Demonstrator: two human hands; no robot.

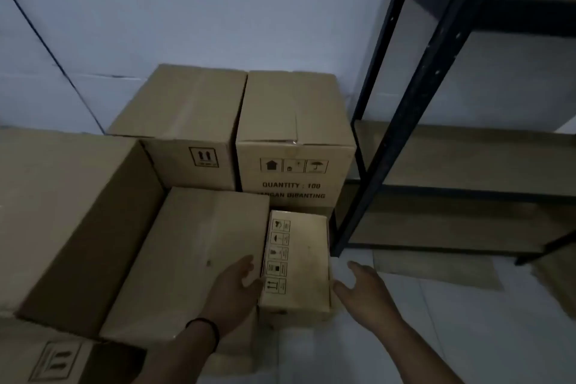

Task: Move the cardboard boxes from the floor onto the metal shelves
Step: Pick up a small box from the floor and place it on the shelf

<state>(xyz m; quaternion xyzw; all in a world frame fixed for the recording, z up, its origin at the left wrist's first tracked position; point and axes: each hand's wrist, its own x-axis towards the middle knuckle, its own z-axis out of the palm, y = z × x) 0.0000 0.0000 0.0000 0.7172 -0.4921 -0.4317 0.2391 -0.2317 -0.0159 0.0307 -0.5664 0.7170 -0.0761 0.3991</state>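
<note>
Left hand (pixel 233 289), black band on wrist, fingers relaxed, touching left edge of small narrow brown cardboard box (pixel 296 262) printed with handling symbols, lying on pale tiled floor (pixel 452 337). Right hand (pixel 363 288) spread, hovering just beside its right edge, gripping nothing. Crowding left: low flat brown carton (pixel 193 259), large tilted carton (pixel 68 215). Standing behind: brown carton marked "QUANTITY : 100" (pixel 296 137). Rising at right: black metal shelf frame (pixel 414 121).

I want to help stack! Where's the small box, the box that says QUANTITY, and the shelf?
small box (pixel 304 262), head view, middle of its top face
QUANTITY box (pixel 294 178), head view, printed front face
shelf (pixel 414 121), head view, front black post
</note>
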